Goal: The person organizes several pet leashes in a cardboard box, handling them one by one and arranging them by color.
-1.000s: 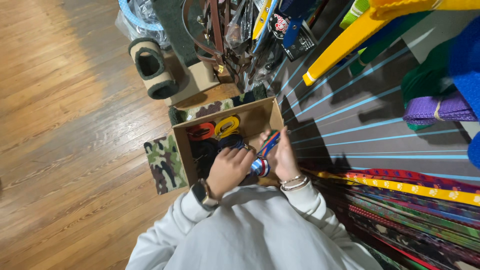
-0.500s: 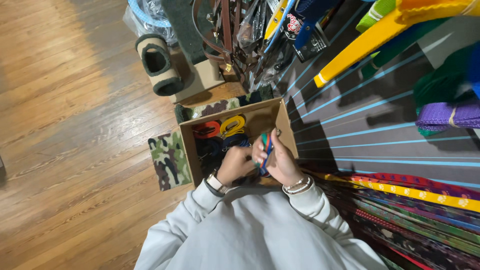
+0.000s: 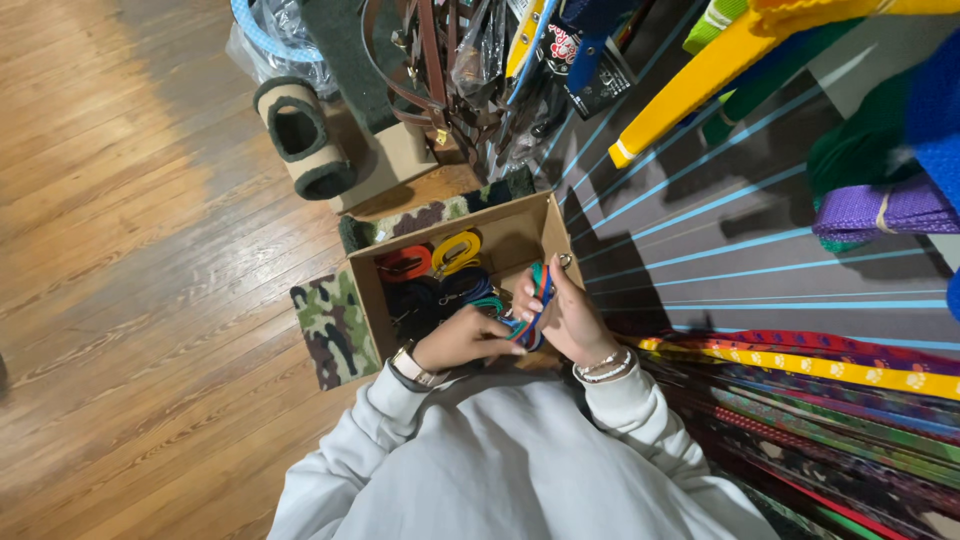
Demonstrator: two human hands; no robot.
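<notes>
A striped strap (image 3: 535, 305), banded in green, red and blue, was held over the right side of an open cardboard box (image 3: 365, 300) on the wooden floor (image 3: 130, 250). The right hand (image 3: 570, 318) was wrapped around the strap, its fingers (image 3: 528, 290) clenched on the upper part; beaded bracelets (image 3: 603, 365) were seen at that wrist. The left hand (image 3: 462, 340) was stretched toward the strap's lower end, fingertips pinched on it just beside the right palm. A wristwatch (image 3: 408, 366) was worn on the left wrist, at the cuff of a pale grey sweatshirt (image 3: 500, 460).

Inside the box, coiled straps were noted: an orange coil (image 3: 404, 263) and a yellow coil (image 3: 456, 250) side by side at the far end, with dark coils (image 3: 430, 298) nearer the hands. A small metal ring (image 3: 566, 261) was seen at the strap's top, near the box's right wall.

The box was set partly on a camouflage mat (image 3: 328, 325). Beyond it, a tan and green cat tunnel (image 3: 300, 135) and hanging brown leather straps (image 3: 430, 60) were recorded. To the right, rows of patterned collars (image 3: 820, 400) were laid out along a grey slat wall (image 3: 720, 260), with a purple folded strap (image 3: 880, 215) hung above them.
</notes>
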